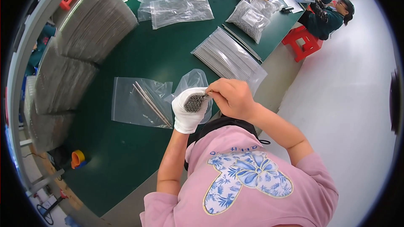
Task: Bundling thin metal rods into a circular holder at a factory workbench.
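My left hand (184,122), in a white glove, is wrapped round a bundle of thin grey metal tubes (194,104) whose open round ends face up. My bare right hand (234,98) is closed, thumb and forefinger pinching a tube (206,94) at the bundle's upper right edge; the fingertips partly hide it. Behind the glove lies a crumpled clear plastic bag (193,80). Just left of it, a flat clear bag (123,105) has a few thin rods (150,103) lying on or in it; I cannot tell which.
Beyond my right hand lies a clear bag of long tubes (227,54), with loose rods (242,42) alongside. Bags of small grey parts (251,17) and empty bags (183,10) lie farther back. Tall stacks of packs (94,19) line the left. Co-workers (330,19) sit beyond a red stool (302,44).
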{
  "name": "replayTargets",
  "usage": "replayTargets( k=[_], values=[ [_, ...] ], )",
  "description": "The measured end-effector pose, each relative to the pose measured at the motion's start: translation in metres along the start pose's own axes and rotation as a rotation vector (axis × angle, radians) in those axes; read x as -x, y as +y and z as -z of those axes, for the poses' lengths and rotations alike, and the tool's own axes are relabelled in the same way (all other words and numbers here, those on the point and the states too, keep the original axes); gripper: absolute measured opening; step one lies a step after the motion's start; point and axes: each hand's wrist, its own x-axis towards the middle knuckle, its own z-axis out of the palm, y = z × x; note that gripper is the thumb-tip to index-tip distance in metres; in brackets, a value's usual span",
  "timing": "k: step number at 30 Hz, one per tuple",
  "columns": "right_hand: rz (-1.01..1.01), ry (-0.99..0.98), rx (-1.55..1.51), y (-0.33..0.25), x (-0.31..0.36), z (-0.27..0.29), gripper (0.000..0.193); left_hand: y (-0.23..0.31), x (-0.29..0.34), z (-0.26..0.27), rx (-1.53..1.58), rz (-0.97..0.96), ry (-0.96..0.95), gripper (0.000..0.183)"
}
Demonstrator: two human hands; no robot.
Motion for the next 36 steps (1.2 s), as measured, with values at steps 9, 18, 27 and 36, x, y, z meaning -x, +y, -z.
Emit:
replayTargets(
  k=[9,18,27,36],
  values=[
    [0.132,-0.003,0.077,0.002,-0.013,0.006,0.013,-0.001,-0.006,-0.003,-0.045,-0.009,0.050,0.019],
    [0.234,-0.006,0.085,0.007,0.005,-0.004,0.012,-0.020,0.013,0.000,-0.021,-0.046,0.066,0.020],
    [0.234,-0.003,0.046,0.011,0.004,-0.002,0.012,-0.024,0.008,-0.003,-0.008,-0.044,0.021,0.020],
    [0.324,0.001,-0.002,-0.007,-0.018,0.008,0.010,-0.026,0.000,0.002,0.049,-0.090,-0.055,0.020]
  ],
)
